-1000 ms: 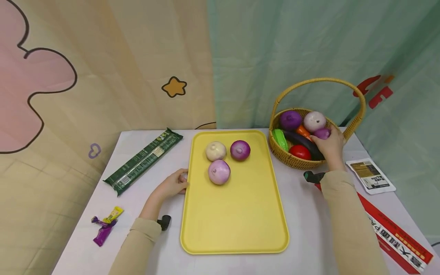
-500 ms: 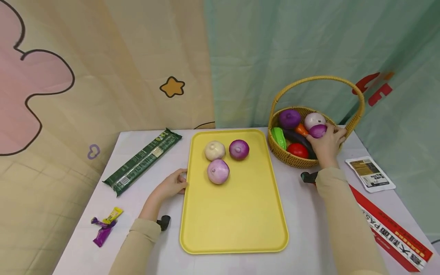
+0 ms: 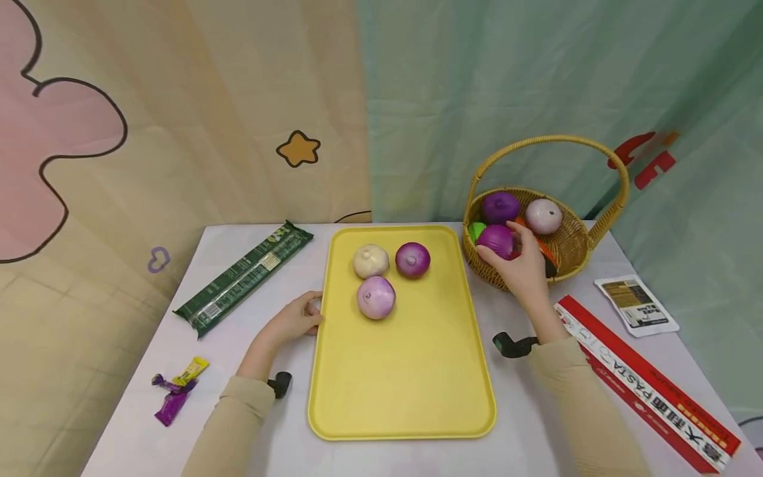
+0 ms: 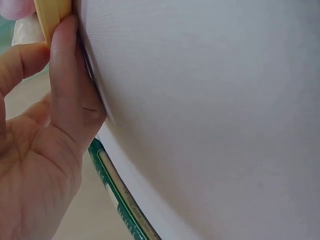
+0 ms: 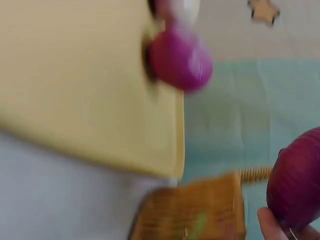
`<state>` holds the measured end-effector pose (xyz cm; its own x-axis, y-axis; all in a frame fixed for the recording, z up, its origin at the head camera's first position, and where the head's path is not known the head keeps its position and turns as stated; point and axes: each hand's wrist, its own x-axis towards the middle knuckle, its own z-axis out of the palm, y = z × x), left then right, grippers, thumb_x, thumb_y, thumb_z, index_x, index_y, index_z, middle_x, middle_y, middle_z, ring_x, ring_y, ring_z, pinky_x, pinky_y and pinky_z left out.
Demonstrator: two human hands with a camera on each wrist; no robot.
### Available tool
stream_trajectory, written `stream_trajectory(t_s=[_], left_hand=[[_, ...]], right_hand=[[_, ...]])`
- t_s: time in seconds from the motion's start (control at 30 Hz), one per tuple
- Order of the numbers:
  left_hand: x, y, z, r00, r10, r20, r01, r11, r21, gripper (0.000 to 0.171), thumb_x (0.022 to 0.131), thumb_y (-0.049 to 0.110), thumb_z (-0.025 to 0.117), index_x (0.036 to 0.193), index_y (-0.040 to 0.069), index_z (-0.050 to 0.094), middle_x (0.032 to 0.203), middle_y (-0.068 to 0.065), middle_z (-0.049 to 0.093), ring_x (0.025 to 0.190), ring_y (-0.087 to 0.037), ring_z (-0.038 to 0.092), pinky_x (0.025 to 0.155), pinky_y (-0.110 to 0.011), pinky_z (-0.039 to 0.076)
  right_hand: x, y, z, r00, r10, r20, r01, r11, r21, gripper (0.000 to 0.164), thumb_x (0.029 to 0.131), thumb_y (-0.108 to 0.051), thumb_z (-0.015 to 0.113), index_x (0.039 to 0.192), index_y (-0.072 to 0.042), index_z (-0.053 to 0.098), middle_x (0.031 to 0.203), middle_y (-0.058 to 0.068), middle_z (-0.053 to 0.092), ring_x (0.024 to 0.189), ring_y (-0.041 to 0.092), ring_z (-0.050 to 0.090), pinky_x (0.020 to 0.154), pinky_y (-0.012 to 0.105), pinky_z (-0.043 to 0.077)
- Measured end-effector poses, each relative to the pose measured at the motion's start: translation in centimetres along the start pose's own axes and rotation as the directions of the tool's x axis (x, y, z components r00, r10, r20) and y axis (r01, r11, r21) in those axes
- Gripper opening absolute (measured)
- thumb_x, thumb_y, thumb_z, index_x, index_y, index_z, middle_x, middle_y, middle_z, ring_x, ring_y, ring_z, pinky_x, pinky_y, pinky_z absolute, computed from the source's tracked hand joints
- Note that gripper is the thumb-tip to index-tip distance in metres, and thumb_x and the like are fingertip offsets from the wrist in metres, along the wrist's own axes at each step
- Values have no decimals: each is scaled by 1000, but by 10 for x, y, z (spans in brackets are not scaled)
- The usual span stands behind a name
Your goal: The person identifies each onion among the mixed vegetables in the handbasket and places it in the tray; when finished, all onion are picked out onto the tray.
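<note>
My right hand [image 3: 527, 275] pinches a purple onion [image 3: 496, 242] between thumb and fingers, over the left part of the wicker basket [image 3: 571, 242]. That held onion [image 5: 297, 180] shows large in the right wrist view. At the yellow tray's [image 3: 405, 377] left edge, my left hand [image 3: 293, 318] grips the rim; in the left wrist view its fingers [image 4: 65, 75] lie on either side of the yellow edge. On the tray's far half sit a white onion [image 3: 371, 261], a purple onion [image 3: 412, 260] and a pale purple onion [image 3: 376, 297].
Still in the basket are another purple onion [image 3: 501, 207], a pale onion [image 3: 544, 216] and something orange, partly hidden. A green packet [image 3: 244, 278] and small candies [image 3: 179, 391] lie left. At right are a red pasta box [image 3: 650, 384] and a white pouch [image 3: 636, 305].
My right hand has drawn the purple onion from the basket's right side leftward and nearer, over the basket's left part. My left hand stays at the tray's edge.
</note>
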<state>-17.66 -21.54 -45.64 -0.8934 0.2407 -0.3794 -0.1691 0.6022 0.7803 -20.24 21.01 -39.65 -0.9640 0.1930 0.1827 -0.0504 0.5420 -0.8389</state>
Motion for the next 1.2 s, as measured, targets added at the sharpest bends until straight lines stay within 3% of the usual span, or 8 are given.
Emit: stream_trajectory(t_s=[0.13, 0.3, 0.43, 0.67, 0.93, 1.2], left_hand=[[0, -1, 1, 1000, -4, -7, 4, 1000, 3, 57, 96, 8, 53, 150, 2, 35, 99, -13, 55, 80, -17, 61, 76, -32, 59], [1, -1, 2, 1000, -5, 4, 5, 1000, 1, 58, 96, 7, 54, 150, 1, 34, 100, -13, 56, 80, -16, 62, 75, -31, 59], [2, 0, 3, 1000, -1, 6, 1, 1000, -4, 58, 96, 8, 53, 151, 1, 33, 99, -13, 56, 80, -16, 62, 76, -31, 59], [2, 1, 2, 1000, -14, -4, 14, 1000, -3, 58, 97, 8, 53, 151, 2, 33, 98, -12, 55, 79, -16, 61, 75, -31, 59], [2, 0, 1, 1000, -18, -7, 18, 1000, -1, 58, 97, 8, 53, 151, 2, 33, 98, -12, 55, 79, -16, 61, 76, -31, 59], [2, 0, 1, 1000, -28, -2, 28, 1000, -1, 58, 97, 8, 52, 151, 3, 33, 98, -12, 55, 80, -16, 61, 76, -31, 59]], right_hand=[[-18, -9, 27, 988, -28, 152, 24, 999, 27, 78, 82, -41, 79, 144, -10, 42, 137, 19, 51, 115, 35, 54, 97, 48, 47], [-32, -7, 62, 943, 12, 333, -14, 1000, 4, 81, 79, -39, 82, 139, -4, 41, 137, 20, 50, 122, 38, 52, 102, 50, 48], [-37, -3, 82, 914, 44, 404, -26, 998, -49, 83, 77, -35, 84, 138, -1, 39, 136, 20, 48, 122, 37, 52, 101, 48, 49], [-37, -1, 94, 899, 27, 438, -8, 999, -46, 79, 76, -30, 86, 135, 0, 42, 132, 21, 49, 118, 35, 54, 97, 47, 50], [-38, -2, 102, 912, -39, 409, 84, 992, -91, 76, 74, -30, 87, 129, 0, 44, 123, 20, 48, 110, 32, 50, 99, 48, 47], [-41, -2, 103, 922, -45, 384, 86, 992, -90, 81, 75, -30, 86, 135, 3, 42, 131, 23, 48, 114, 36, 52, 102, 50, 47]])
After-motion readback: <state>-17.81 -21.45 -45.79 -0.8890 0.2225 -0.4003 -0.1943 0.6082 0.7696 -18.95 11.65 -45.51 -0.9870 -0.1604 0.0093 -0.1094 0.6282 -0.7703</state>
